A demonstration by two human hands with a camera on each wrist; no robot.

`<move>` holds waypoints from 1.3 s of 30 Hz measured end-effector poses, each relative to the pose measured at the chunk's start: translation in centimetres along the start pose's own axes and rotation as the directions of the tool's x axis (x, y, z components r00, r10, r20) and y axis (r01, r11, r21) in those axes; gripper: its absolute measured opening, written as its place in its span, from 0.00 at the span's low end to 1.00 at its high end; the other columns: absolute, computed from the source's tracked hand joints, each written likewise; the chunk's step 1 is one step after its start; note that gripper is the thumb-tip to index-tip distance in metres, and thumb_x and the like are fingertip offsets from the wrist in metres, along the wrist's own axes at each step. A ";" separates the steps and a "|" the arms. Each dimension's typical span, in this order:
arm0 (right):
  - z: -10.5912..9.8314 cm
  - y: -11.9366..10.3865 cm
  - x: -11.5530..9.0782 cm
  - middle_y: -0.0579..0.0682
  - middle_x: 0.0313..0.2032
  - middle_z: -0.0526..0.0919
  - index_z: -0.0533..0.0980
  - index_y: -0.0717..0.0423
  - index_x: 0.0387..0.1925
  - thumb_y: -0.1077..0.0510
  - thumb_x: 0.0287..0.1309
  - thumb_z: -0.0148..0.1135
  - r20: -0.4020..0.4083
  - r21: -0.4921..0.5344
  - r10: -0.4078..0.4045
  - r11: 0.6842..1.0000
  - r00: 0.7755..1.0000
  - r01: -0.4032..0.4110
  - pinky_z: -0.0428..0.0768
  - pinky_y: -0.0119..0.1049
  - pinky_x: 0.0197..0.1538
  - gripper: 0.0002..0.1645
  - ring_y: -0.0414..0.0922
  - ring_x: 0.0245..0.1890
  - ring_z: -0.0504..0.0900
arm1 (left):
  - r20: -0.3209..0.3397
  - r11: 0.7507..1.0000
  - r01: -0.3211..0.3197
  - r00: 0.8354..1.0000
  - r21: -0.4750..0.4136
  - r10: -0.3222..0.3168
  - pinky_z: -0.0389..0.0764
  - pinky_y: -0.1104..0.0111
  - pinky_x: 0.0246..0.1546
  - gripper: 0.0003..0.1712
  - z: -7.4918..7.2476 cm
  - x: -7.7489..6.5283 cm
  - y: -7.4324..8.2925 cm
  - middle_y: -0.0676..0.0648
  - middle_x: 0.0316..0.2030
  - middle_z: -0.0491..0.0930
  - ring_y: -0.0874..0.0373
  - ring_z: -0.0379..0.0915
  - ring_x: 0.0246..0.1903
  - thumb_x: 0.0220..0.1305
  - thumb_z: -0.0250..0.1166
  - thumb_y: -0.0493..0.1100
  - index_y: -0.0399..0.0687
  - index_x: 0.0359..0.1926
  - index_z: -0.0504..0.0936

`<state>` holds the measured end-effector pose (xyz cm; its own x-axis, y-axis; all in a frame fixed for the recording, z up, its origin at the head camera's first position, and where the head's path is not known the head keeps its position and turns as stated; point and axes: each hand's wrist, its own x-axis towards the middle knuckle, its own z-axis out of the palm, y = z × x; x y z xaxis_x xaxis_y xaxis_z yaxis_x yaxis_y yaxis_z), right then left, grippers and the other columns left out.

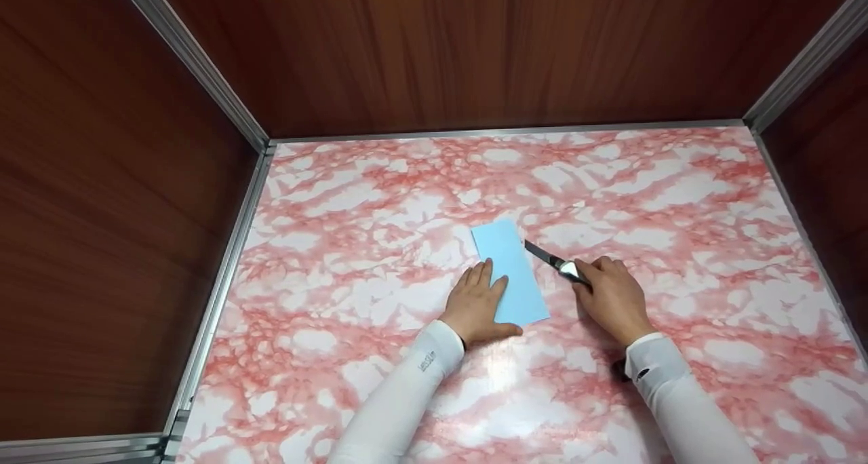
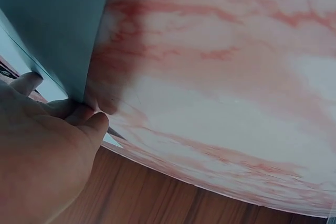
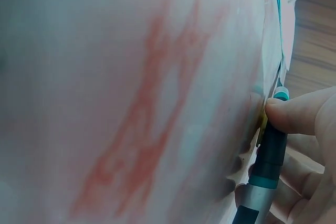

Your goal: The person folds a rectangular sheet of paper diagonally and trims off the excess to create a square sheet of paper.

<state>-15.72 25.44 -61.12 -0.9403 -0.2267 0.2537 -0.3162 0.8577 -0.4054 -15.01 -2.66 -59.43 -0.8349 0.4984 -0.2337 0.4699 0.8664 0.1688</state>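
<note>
A light blue rectangular sheet of paper (image 1: 510,271) lies on the pink-and-white marbled tabletop (image 1: 380,199), near its middle. My left hand (image 1: 479,305) rests flat on the sheet's left edge with straight fingers, pressing it down; in the left wrist view the fingers (image 2: 79,113) touch the blue sheet (image 2: 52,24). My right hand (image 1: 612,296) grips a craft knife (image 1: 553,260) by its handle, the dark blade pointing up-left with its tip at the sheet's right edge. In the right wrist view the thumb (image 3: 299,115) presses on the knife's dark barrel (image 3: 269,161).
Brown wood-grain walls (image 1: 434,50) with aluminium corner rails (image 1: 196,60) enclose the table on the left, back and right. The marbled surface (image 2: 236,77) stretches all around the sheet. Both arms wear white sleeves (image 1: 400,403).
</note>
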 end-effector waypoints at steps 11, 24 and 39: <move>0.1 0.0 -0.2 0.57 0.39 0.79 0.80 0.59 0.62 0.60 0.60 0.73 0.009 -0.005 -0.010 1.000 1.000 0.010 0.75 0.54 0.38 0.28 0.57 0.37 0.75 | 0.047 0.998 -0.008 0.999 -0.056 0.010 0.42 0.57 0.77 0.61 0.0 0.2 -0.3 0.36 0.80 0.40 0.44 0.35 0.79 0.59 0.59 0.80 0.51 0.82 0.54; -1.6 0.8 -2.0 0.56 0.41 0.79 0.79 0.60 0.63 0.59 0.62 0.71 0.055 -0.002 -0.001 1.000 0.998 0.001 0.75 0.55 0.40 0.28 0.57 0.41 0.76 | 0.071 0.995 0.033 0.997 -0.098 -0.026 0.42 0.58 0.77 0.37 -0.3 0.3 -0.1 0.37 0.81 0.41 0.46 0.36 0.80 0.80 0.38 0.63 0.53 0.81 0.57; -5.8 3.0 -5.1 0.47 0.48 0.80 0.80 0.51 0.63 0.61 0.65 0.67 0.316 0.082 -0.011 0.997 0.949 -0.016 0.75 0.54 0.49 0.25 0.51 0.50 0.76 | 0.028 0.994 0.018 0.999 -0.109 -0.015 0.45 0.58 0.77 0.33 -0.3 0.5 -0.1 0.36 0.80 0.45 0.44 0.39 0.79 0.80 0.36 0.54 0.51 0.79 0.61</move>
<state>-11.10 31.87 -58.53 -0.9284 -0.3701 -0.0329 -0.3102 0.8206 -0.4800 -15.60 -2.54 -59.26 -0.8334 0.4862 -0.2629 0.4210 0.8666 0.2680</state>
